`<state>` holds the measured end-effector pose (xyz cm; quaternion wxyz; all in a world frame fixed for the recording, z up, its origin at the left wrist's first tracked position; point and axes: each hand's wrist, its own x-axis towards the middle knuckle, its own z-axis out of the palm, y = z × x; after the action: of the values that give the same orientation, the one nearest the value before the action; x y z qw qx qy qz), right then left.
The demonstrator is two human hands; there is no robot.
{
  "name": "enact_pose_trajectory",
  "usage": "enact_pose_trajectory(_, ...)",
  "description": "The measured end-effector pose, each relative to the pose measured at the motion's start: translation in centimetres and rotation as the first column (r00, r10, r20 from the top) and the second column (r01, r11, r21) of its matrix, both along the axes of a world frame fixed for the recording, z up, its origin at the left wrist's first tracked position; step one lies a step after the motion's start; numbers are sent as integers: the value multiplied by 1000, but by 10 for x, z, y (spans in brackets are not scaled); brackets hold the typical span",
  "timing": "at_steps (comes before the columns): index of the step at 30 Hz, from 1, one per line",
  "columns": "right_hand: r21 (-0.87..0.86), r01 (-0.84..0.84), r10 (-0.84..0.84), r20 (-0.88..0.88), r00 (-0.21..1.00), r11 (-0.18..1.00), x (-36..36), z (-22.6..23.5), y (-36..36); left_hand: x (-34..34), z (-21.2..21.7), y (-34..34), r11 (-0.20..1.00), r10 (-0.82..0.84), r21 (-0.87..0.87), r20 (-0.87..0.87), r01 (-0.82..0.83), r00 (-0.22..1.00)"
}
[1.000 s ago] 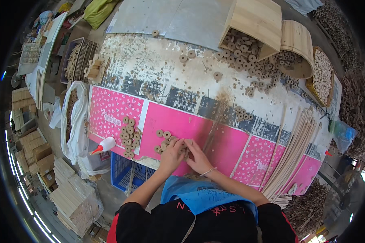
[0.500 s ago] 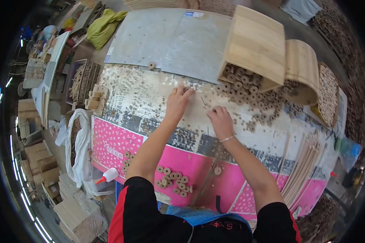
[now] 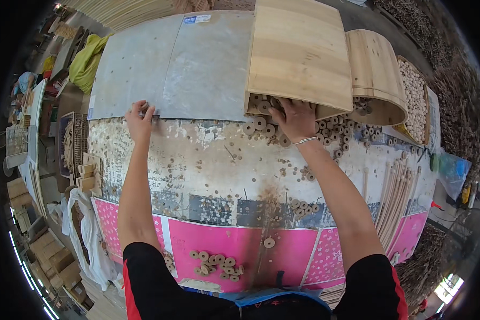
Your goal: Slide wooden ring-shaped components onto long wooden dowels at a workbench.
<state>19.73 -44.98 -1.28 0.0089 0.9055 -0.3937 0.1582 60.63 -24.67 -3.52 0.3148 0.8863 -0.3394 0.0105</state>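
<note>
My left hand (image 3: 140, 122) is at the near edge of the grey metal sheet, its thumb and fingers pinched on a small wooden ring (image 3: 143, 108), mostly covered by the fingers. My right hand (image 3: 296, 120) reaches into the mouth of a large wooden box (image 3: 301, 50) lying on its side. Its thumb and fingers are apart over the wooden rings there, and the fingertips are partly hidden among them. More round wooden rings with centre holes (image 3: 259, 123) spill from the box onto the worn white tabletop (image 3: 197, 154).
A rounded wooden tub (image 3: 377, 69) of smaller rings lies right of the box, beside a tray of pale pieces (image 3: 413, 96). Thin wooden sticks (image 3: 394, 186) lie at right. A cluster of rings (image 3: 218, 260) sits on the pink covering (image 3: 213, 237). A white sack (image 3: 88, 234) hangs at left.
My left hand has moved left to the ring on the sheet's edge and closed on it. My right hand has gone up to the box mouth. The view has shifted.
</note>
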Motion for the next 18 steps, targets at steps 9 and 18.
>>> enact_pose_trajectory(9, 10, -56, 53, 177, 983, 998, 5, 4, 29, -57, 13, 8, 984, -72, -176, -170, 41, 983)
enact_pose_trajectory(18, 188, -263, 210, 262, 942, 946, -38, 22, 83, -254, 22, -24, 911, -408, -188, -279, 367, 869)
